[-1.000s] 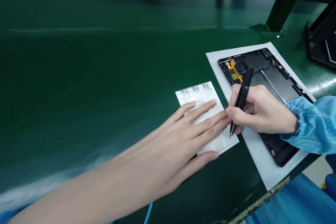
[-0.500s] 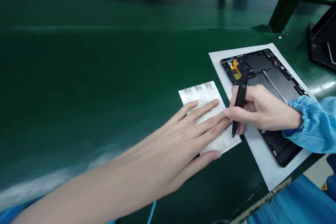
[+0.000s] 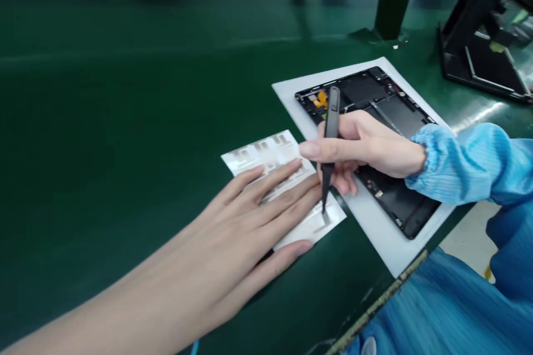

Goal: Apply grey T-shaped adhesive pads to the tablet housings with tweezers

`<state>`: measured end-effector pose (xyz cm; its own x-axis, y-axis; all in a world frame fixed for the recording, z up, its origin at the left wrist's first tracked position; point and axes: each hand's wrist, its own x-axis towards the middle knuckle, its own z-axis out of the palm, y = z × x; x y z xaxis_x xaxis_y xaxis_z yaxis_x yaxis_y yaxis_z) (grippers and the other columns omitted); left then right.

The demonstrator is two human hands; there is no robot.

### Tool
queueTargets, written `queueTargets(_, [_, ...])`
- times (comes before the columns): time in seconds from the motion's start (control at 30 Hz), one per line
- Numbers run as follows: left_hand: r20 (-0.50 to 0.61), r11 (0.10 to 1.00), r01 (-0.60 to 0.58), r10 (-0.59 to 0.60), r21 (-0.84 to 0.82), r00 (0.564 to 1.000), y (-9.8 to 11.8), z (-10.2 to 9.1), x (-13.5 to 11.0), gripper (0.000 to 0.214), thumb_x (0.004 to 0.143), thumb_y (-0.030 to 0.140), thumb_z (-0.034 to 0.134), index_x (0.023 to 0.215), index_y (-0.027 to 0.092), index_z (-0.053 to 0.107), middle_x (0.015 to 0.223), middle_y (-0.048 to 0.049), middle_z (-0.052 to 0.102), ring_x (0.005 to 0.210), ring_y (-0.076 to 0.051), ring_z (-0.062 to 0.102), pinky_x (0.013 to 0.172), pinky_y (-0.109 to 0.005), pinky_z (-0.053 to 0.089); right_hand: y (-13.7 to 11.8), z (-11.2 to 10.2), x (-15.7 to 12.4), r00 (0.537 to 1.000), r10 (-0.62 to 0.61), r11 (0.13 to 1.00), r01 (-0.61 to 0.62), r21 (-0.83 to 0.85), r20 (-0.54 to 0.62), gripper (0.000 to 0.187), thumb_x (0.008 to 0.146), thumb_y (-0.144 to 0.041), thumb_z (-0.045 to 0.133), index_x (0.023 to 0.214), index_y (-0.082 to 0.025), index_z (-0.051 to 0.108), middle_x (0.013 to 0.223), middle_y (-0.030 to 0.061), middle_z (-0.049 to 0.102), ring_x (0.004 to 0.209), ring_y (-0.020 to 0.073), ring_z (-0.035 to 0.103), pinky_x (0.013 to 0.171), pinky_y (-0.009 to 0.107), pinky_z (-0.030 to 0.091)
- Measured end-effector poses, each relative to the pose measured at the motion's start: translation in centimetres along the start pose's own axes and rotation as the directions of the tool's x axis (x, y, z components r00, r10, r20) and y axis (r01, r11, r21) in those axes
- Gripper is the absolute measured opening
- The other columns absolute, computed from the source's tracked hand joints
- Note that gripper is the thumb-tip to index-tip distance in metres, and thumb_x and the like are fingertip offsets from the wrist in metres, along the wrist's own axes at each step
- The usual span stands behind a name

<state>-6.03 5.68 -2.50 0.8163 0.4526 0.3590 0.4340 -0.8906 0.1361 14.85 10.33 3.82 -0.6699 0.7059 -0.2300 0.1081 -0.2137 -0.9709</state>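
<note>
My left hand (image 3: 254,227) lies flat with fingers spread on a white sheet of small grey stickers (image 3: 328,222), covering much of it. In my right hand (image 3: 362,144) is a pair of black tweezers (image 3: 332,116), held tips down over the sheet's right corner. A small grey piece shows at the tips; whether they grip it I cannot tell. Behind my right hand, an opened tablet (image 3: 366,86) with dark inner parts and an orange flex cable (image 3: 320,100) rests on a white pad (image 3: 287,86). My right hand and sleeve hide part of the tablet.
The green table (image 3: 125,122) ends at a worn front edge (image 3: 383,299), with blue clothing beyond it. A green post (image 3: 395,0) rises at the back. Right of it stands a black stand (image 3: 453,61). Small white scraps (image 3: 395,46) lie near the post.
The view has turned, so everything sits further left. My right thumb has lifted and the tweezers stand more upright. A grey piece now shows more clearly at their tips. My left hand stays on the sheet.
</note>
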Motion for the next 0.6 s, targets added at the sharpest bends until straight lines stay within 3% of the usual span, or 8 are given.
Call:
queueTargets(0.13, [0.019, 1.0, 0.003, -0.003, -0.017, 1.0, -0.6, -0.3, 0.2, 0.048, 0.104, 0.038, 0.02, 0.135, 0.015, 0.049, 0.143, -0.0049, 0.048, 0.144, -0.017, 0.023, 0.117, -0.032, 0.016, -1.3, -0.2, -1.4, 0.974, -0.089, 0.996, 0.081, -0.049, -0.208, 0.044, 0.085, -0.024, 0.071, 0.05, -0.013, 0.048, 0.038, -0.0061, 0.051, 0.033, 0.0037, 0.048, 0.033, 0.011, 0.04])
queueTargets(0.27, [-0.09, 0.995, 0.009, -0.018, -0.097, 0.996, 0.8, -1.6, 1.2, 0.028, 0.103, 0.025, 0.033, 0.121, 0.019, 0.054, 0.124, -0.0061, 0.056, 0.127, -0.017, 0.042, 0.106, -0.03, 0.037, -0.9, 0.7, -6.4, 0.865, -0.281, 0.96, 0.26, -0.109, -0.416, 0.035, 0.07, -0.029, 0.084, 0.059, -0.014, 0.054, 0.048, -0.0063, 0.057, 0.043, 0.0063, 0.057, 0.04, 0.013, 0.047])
queueTargets(0.33, [-0.113, 0.985, -0.079, 0.062, -0.153, 0.992, 2.4, -1.9, 1.9, 0.022, 0.099, 0.015, 0.041, 0.113, 0.018, 0.058, 0.11, -0.0053, 0.06, 0.116, -0.017, 0.048, 0.1, -0.029, 0.042, 0.6, 1.6, -8.9, 0.766, -0.284, 0.955, 0.281, -0.097, -0.576, 0.035, 0.066, -0.029, 0.086, 0.06, -0.015, 0.055, 0.05, -0.0052, 0.06, 0.041, 0.0079, 0.056, 0.038, 0.015, 0.047])
queueTargets(0.4, [-0.12, 0.97, -0.15, 0.128, -0.19, 0.984, 4.0, -1.6, 2.7, 0.021, 0.097, 0.011, 0.043, 0.108, 0.014, 0.061, 0.104, -0.0061, 0.063, 0.11, -0.018, 0.051, 0.095, -0.029, 0.045, 2.6, 2.7, -10.5, 0.629, -0.298, 0.945, 0.3, -0.129, -0.718, 0.033, 0.068, -0.024, 0.084, 0.058, -0.016, 0.054, 0.05, -0.0044, 0.061, 0.04, 0.008, 0.054, 0.038, 0.016, 0.044])
queueTargets(0.5, [-0.133, 0.959, -0.196, 0.171, -0.204, 0.976, 5.6, -0.6, 3.7, 0.023, 0.098, 0.01, 0.039, 0.107, 0.01, 0.06, 0.102, -0.0083, 0.065, 0.108, -0.02, 0.053, 0.092, -0.033, 0.048, 5.2, 4.0, -11.2, 0.439, -0.351, 0.924, 0.306, -0.229, -0.827, 0.028, 0.073, -0.018, 0.077, 0.058, -0.017, 0.054, 0.051, -0.0041, 0.058, 0.046, 0.0086, 0.054, 0.044, 0.018, 0.042])
queueTargets(0.53, [-0.133, 0.957, -0.202, 0.177, -0.21, 0.975, 5.8, -0.3, 4.0, 0.023, 0.098, 0.01, 0.039, 0.107, 0.01, 0.06, 0.102, -0.0089, 0.066, 0.108, -0.021, 0.053, 0.091, -0.034, 0.049, 5.8, 4.3, -11.2, 0.398, -0.362, 0.919, 0.302, -0.252, -0.843, 0.027, 0.075, -0.018, 0.075, 0.058, -0.017, 0.053, 0.052, -0.0041, 0.057, 0.047, 0.0087, 0.053, 0.045, 0.019, 0.041])
queueTargets(0.6, [-0.109, 0.954, -0.196, 0.175, -0.225, 0.978, 5.9, 0.1, 4.3, 0.023, 0.098, 0.009, 0.04, 0.107, 0.009, 0.06, 0.102, -0.0096, 0.067, 0.106, -0.022, 0.054, 0.09, -0.035, 0.05, 6.5, 4.7, -11.1, 0.357, -0.373, 0.916, 0.291, -0.277, -0.856, 0.029, 0.078, -0.02, 0.072, 0.059, -0.018, 0.051, 0.053, -0.004, 0.055, 0.047, 0.0085, 0.05, 0.044, 0.019, 0.038])
